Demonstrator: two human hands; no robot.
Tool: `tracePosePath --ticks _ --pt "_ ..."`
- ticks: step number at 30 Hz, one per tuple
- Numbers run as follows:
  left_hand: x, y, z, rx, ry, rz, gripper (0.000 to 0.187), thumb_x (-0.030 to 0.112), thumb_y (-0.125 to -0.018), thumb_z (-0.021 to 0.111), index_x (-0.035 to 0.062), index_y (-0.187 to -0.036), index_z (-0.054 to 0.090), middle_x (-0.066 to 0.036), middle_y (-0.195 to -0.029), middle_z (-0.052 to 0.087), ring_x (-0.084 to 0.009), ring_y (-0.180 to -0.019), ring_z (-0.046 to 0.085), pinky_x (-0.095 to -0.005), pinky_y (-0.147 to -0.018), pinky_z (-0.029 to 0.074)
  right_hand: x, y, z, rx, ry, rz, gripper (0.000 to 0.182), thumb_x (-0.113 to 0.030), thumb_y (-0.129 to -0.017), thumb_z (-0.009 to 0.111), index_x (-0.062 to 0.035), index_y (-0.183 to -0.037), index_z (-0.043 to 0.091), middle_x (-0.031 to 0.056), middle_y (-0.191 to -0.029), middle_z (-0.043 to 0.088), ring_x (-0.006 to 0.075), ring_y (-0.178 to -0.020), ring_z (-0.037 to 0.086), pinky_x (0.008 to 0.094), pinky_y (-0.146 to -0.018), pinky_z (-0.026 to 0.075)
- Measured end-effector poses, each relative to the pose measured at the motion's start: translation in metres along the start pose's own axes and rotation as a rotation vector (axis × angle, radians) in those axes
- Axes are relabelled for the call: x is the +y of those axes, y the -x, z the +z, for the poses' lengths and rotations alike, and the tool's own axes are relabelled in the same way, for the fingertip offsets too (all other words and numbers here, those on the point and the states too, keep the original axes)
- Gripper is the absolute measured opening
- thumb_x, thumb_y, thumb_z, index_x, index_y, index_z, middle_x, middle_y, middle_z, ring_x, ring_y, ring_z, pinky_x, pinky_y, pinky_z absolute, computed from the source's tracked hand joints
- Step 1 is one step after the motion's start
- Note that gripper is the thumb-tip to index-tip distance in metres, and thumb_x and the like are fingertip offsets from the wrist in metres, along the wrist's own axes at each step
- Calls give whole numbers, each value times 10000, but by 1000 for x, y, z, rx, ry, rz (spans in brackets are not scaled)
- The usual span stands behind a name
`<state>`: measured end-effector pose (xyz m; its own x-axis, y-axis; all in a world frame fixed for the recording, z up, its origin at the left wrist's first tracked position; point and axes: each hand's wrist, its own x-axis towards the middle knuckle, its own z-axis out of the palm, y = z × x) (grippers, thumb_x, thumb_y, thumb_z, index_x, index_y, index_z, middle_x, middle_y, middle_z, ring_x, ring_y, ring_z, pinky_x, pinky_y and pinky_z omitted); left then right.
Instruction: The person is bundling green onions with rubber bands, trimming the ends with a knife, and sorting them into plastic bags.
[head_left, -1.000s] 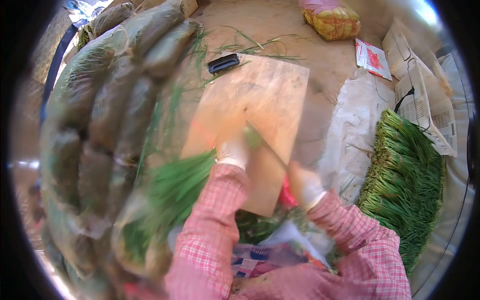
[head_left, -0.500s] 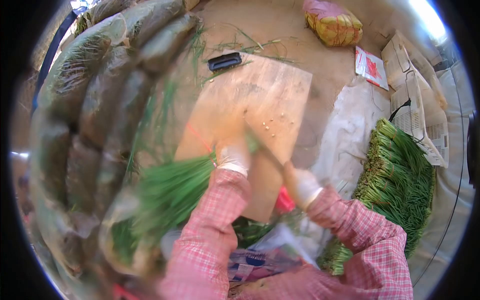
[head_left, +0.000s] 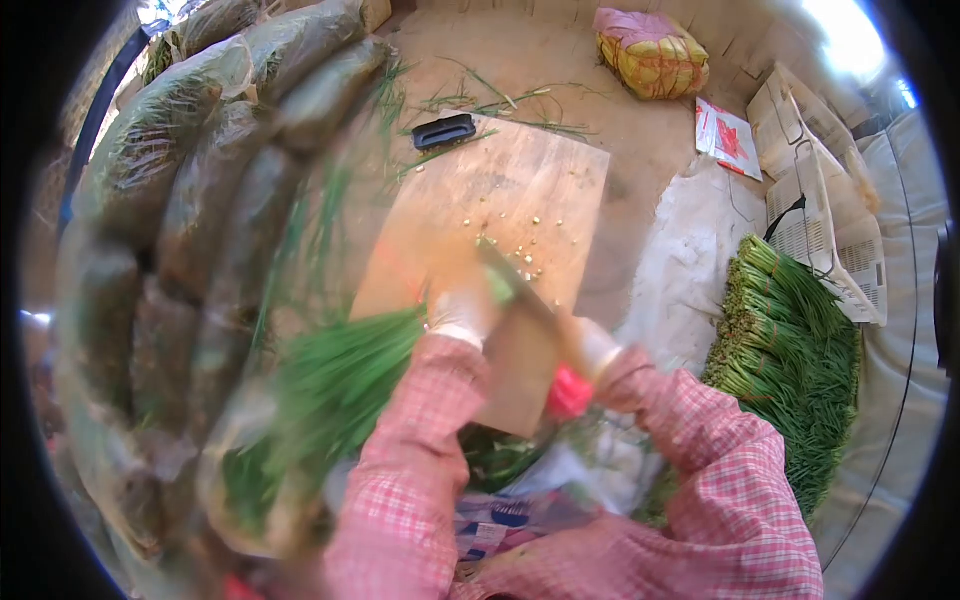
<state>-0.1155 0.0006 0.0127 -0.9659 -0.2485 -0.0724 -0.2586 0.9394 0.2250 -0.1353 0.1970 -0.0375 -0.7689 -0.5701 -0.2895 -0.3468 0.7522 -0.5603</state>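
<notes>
Left hand point(head_left: 460, 290), grip clamped on green stalks point(head_left: 350, 365) at wooden board point(head_left: 540, 165)'s near-left edge; right hand point(head_left: 582, 342), grip closed round knife point(head_left: 535, 305) over board; cut bits point(head_left: 536, 220) on board, black tray point(head_left: 444, 131) at its far-left corner.

- Single view: head camera, worn on the person, aimed forward and steeply down.
- Lens looked very wide, fisheye type; black border curved round the frame, outer parts bowed.
- Left hand point(head_left: 458, 292) and right hand point(head_left: 588, 343) sat around mid-frame, seen from above and behind, within arm's reach.
- Pink checked sleeves point(head_left: 412, 440) came in from the bottom, nearer the lens.
- Wooden board point(head_left: 525, 180) took the centre; floor point(head_left: 470, 45) ran farther off, toward the top.
- View reached wrapped bundles point(head_left: 215, 170) at left, white crate point(head_left: 815, 215) at right.
</notes>
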Motion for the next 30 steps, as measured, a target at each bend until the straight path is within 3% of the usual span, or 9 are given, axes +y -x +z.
tracePosePath --ticks 6,10,13,15,17,19,24,26,30 --pt "-24 64 -49 -15 267 168 512 231 -550 778 64 -989 574 -142 -878 623 -301 -825 600 -381 -726 474 26 -80 -54 594 193 -195 157 -165 -840 435 -84 -960 496 184 -725 604 387 -625 584 478 -548 463" --pt "-67 99 -106 139 602 213 579 159 -577 784 32 -1089 546 -141 -936 626 -241 -839 618 -323 -744 480 45 -156 -97 463 602 59 279 -152 -828 475 -143 -1105 506 149 -912 602 312 -769 599 424 -667 479" --pt "-103 130 -145 270 969 -36 677 2 -573 729 21 -1191 453 -76 -1085 555 -170 -957 540 -284 -848 430 57 -168 -89 693 714 -278 248 -187 -814 462 -125 -1044 532 99 -1005 576 297 -961 561 414 -779 452" --pt "-136 152 -167 458 1018 -75 668 11 -644 681 14 -1252 406 -100 -1131 533 -205 -1005 526 -327 -913 393 52 -178 -71 345 250 -205 322 -200 -806 522 -161 -1123 554 95 -1135 537 302 -1038 491 423 -904 372" --pt "-171 171 -190 616 1025 -83 545 36 -744 606 15 -1253 412 -131 -1204 493 -249 -1078 492 -367 -937 387 40 -161 -39 661 308 -371 297 -227 -777 566 -126 -1056 594 92 -1112 559 308 -1056 495 436 -921 356" --pt "-188 180 -223 713 1196 -156 533 95 -792 580 17 -1283 386 -111 -1230 475 -258 -1101 469 -378 -948 375 16 -154 -27 559 205 -322 228 -248 -771 563 -103 -941 607 87 -977 591 275 -913 557 400 -821 428" --pt "-132 152 -268 627 398 310 420 128 -804 536 36 -1201 434 -102 -1194 493 -234 -1057 494 -363 -911 387 -100 -18 43 -82 -348 -569 262 -289 -742 574 -67 -841 670 132 -863 634 276 -796 603 368 -731 477" --pt "-91 143 -266 590 51 555 379 131 -786 541 45 -1149 472 -105 -1160 514 -235 -1032 508 -365 -889 398 -104 4 74 1 -520 -930 428 -391 -780 574 -38 -1017 621 137 -978 625 258 -882 593 363 -814 450" --pt "-2 139 -238 505 -340 1069 303 137 -751 551 62 -1044 546 -110 -1094 556 -237 -983 536 -369 -846 421 -88 84 28 22 -1246 -93 527 -483 -817 533 -59 -1129 547 114 -1079 594 246 -952 565 381 -840 440"
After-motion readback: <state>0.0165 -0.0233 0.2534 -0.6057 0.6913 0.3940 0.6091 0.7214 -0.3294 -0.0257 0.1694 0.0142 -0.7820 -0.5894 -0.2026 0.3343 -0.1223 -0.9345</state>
